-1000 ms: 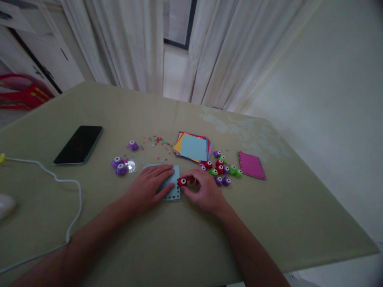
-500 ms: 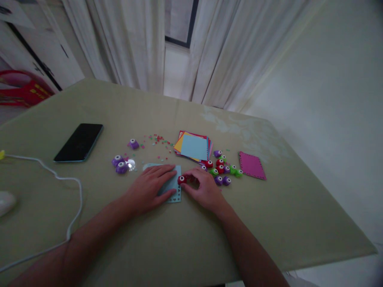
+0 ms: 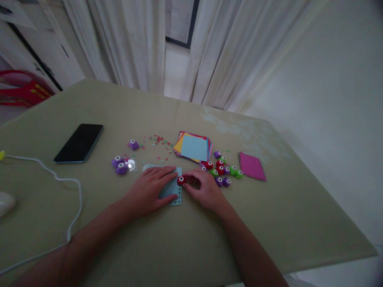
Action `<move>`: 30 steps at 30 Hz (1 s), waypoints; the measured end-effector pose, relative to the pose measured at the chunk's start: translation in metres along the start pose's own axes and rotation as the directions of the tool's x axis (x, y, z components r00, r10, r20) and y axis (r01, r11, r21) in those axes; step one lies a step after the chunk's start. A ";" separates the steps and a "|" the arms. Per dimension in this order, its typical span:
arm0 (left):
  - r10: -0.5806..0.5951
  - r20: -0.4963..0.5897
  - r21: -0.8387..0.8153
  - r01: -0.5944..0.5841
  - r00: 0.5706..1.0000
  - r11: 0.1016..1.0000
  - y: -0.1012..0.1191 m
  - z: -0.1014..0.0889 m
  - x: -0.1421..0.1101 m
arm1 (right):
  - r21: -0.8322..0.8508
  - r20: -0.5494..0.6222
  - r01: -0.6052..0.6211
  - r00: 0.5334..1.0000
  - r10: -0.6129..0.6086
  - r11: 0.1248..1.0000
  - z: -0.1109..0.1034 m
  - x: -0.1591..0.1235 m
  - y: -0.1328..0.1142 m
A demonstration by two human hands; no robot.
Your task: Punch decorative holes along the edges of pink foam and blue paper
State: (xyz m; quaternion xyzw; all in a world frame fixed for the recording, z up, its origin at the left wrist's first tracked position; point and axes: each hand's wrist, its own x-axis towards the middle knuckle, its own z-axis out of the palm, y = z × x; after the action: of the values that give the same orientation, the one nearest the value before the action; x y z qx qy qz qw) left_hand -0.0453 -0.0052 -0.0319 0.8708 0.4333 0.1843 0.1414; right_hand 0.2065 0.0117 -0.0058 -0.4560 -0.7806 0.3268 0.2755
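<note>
A light blue sheet of paper (image 3: 178, 198) lies on the table with a row of small punched holes along its right edge. My left hand (image 3: 154, 186) rests flat on it, fingers stretched, hiding most of its surface. At the sheet's right edge, a small red paper punch (image 3: 180, 180) with a white eye on top is gripped by my right hand (image 3: 206, 188) between thumb and fingers. Just beyond that hand stands a group of similar red, green and purple punches (image 3: 220, 170).
Behind my hands is a stack of coloured cards (image 3: 194, 147); a pink card with punched edges (image 3: 252, 166) lies right. Bits of punched paper (image 3: 159, 139), more purple punches (image 3: 121, 168), a dark tablet (image 3: 80, 142), a white cable (image 3: 80, 199) and a mouse-like white object (image 3: 6, 203) are leftward.
The blue sheet has slid slightly toward me under my left hand, and more of its punched right edge shows below the red punch. My right hand keeps its grip at nearly the same spot.
</note>
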 end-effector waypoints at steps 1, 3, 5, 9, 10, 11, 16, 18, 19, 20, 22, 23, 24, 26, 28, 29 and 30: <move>-0.001 0.000 0.000 0.001 1.000 1.000 0.000 0.000 0.000 | 0.003 0.005 0.001 1.000 -0.001 1.000 0.000 0.000 0.000; -0.003 0.002 -0.001 0.003 1.000 1.000 0.000 0.000 0.001 | 0.010 0.014 -0.001 1.000 0.001 1.000 -0.001 0.001 -0.001; -0.007 0.003 -0.004 0.007 1.000 1.000 0.000 0.000 0.001 | 0.013 0.015 -0.005 1.000 0.005 1.000 -0.001 0.001 -0.001; -0.007 0.002 0.002 0.007 1.000 1.000 0.001 -0.001 0.001 | 0.020 0.015 -0.007 1.000 0.007 1.000 0.000 0.000 0.001; -0.006 0.003 0.004 0.006 1.000 1.000 0.001 -0.001 0.001 | 0.024 0.015 -0.007 1.000 0.007 1.000 0.000 0.000 0.001; -0.006 0.004 0.005 0.006 1.000 1.000 0.001 -0.001 0.001 | 0.033 0.014 -0.009 1.000 0.008 0.999 0.001 0.000 0.002; -0.009 0.001 -0.001 0.009 1.000 1.000 0.001 -0.001 0.001 | 0.152 -0.005 -0.128 0.991 0.130 0.980 0.001 -0.001 0.002; -0.010 0.000 0.000 0.010 1.000 1.000 0.000 0.000 0.002 | 0.187 0.013 -0.199 0.980 0.200 0.962 0.000 0.001 0.002; -0.012 -0.001 0.000 0.012 1.000 1.000 0.000 0.000 0.002 | 0.198 0.020 -0.224 0.974 0.225 0.954 -0.001 0.003 0.002; -0.013 -0.003 -0.001 0.013 1.000 1.000 0.000 0.000 0.002 | 0.210 0.024 -0.244 0.969 0.244 0.947 -0.001 0.004 0.002; -0.014 -0.007 -0.006 0.014 1.000 1.000 0.001 0.000 0.003 | 0.241 0.046 -0.286 0.958 0.284 0.927 -0.002 0.008 0.002; -0.014 -0.009 -0.008 0.014 1.000 1.000 0.001 0.000 0.003 | 0.256 0.065 -0.309 0.951 0.303 0.916 -0.002 0.010 0.002; -0.014 -0.009 -0.010 0.014 1.000 1.000 0.001 0.000 0.004 | 0.266 0.093 -0.332 0.943 0.318 0.905 -0.003 0.012 0.002; -0.018 -0.006 -0.011 0.017 1.000 1.000 0.002 -0.001 0.004 | 0.258 0.139 -0.370 0.928 0.345 0.892 -0.005 0.016 0.001; -0.022 -0.002 -0.017 0.022 1.000 1.000 0.002 -0.001 0.005 | 0.230 0.168 -0.398 0.915 0.367 0.888 -0.008 0.020 0.000; -0.023 -0.001 -0.022 0.023 1.000 0.999 0.002 -0.001 0.005 | 0.216 0.187 -0.413 0.907 0.378 0.885 -0.010 0.022 -0.001; -0.023 -0.002 -0.029 0.023 1.000 0.999 0.002 -0.001 0.005 | 0.201 0.210 -0.431 0.896 0.391 0.880 -0.012 0.024 -0.002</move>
State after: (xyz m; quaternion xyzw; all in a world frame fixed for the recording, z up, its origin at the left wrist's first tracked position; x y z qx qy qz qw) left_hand -0.0418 -0.0025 -0.0294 0.8635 0.4406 0.1900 0.1554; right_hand 0.2034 0.0353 0.0066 -0.5461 -0.6397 0.5069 0.1885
